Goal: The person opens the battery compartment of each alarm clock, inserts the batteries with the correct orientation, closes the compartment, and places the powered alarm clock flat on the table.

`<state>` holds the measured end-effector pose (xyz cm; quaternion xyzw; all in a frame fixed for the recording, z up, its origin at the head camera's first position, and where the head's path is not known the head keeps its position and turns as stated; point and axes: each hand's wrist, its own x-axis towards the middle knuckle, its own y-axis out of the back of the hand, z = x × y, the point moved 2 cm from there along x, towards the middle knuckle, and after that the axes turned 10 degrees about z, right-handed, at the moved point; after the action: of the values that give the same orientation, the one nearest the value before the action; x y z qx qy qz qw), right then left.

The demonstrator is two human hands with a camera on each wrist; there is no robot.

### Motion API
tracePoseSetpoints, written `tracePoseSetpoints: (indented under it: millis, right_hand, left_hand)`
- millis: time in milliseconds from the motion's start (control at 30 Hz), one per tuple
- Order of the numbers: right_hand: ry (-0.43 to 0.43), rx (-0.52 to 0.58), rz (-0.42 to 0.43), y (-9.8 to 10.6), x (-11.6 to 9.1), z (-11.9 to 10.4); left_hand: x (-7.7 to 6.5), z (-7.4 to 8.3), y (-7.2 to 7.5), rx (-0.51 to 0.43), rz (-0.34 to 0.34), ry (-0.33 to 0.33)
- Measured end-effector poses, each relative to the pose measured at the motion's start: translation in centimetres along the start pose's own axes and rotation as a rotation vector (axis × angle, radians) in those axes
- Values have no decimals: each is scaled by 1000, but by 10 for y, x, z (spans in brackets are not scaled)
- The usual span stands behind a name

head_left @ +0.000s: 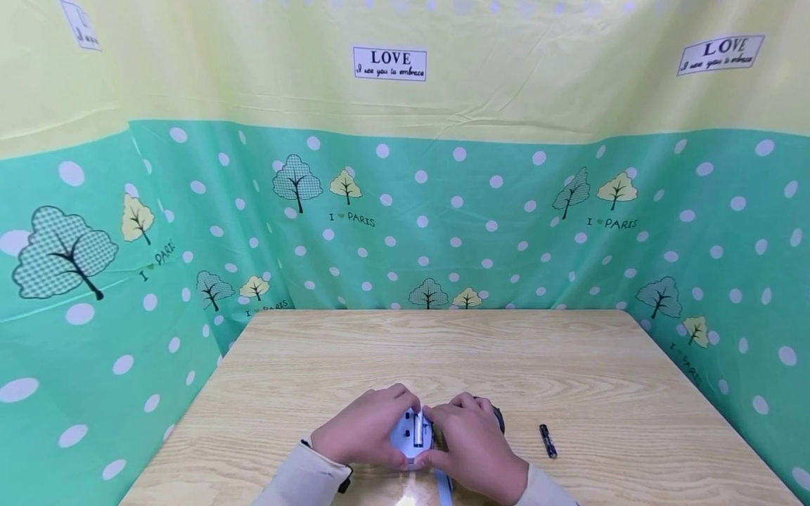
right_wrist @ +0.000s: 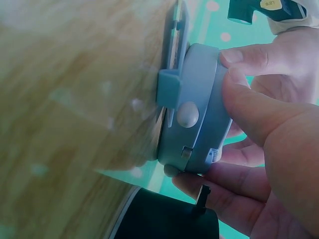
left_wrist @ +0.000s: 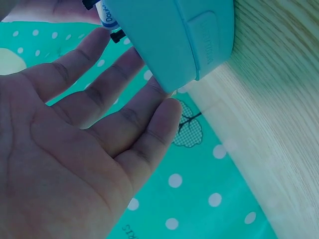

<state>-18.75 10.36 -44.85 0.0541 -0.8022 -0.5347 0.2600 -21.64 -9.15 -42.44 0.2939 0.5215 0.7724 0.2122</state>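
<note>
A light blue round alarm clock point(head_left: 398, 441) is between the two hands near the front of the table, its back with two black knobs facing up. A white-labelled battery point(head_left: 418, 430) lies in the open slot in its back. My left hand point(head_left: 367, 427) grips the left side, thumb at the near edge; in the left wrist view its fingers reach along the clock body point(left_wrist: 164, 40). My right hand point(head_left: 474, 446) grips the other side, fingertips by the slot. In the right wrist view its thumb and fingers are around the clock's rim point(right_wrist: 197, 89). The clock's face is hidden.
A dark battery point(head_left: 548, 441) lies on the wooden table point(head_left: 601, 379) to the right. Partly hidden behind the right hand is a black rounded object point(head_left: 498, 414). A light blue strip point(head_left: 443, 488) shows below the right hand. Patterned curtains point(head_left: 443, 211) surround the table.
</note>
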Motion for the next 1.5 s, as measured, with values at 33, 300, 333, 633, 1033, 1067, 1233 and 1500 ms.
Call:
tracePoseSetpoints:
  millis: [33,300,333,633,1033,1067,1233,1500]
  right_hand:
    - [0,-2,0,0,0,0]
    - [5,-10,5,0,0,1]
    - [4,-9,5,0,0,1]
    - [2,-8,-1,0,0,1]
    - [12,-10,9,1,0,0]
    - [14,-8,10,1,-1,0]
    - [14,-6,8,2,-1,0]
    - [12,-7,12,1,-1,0]
  left_hand:
    - [0,0,0,0,0,-2]
    - [1,-1,-1,-1,-3,-12]
    - [1,-1,-1,-1,-6,-11]
    - [2,-1,-1,-13,-23,4]
    - [2,-1,0,7,-25,-4]
    - [2,-1,-1,8,-25,-6]
    - [1,-1,0,9,-27,-1]
    - [2,-1,0,14,-34,3]
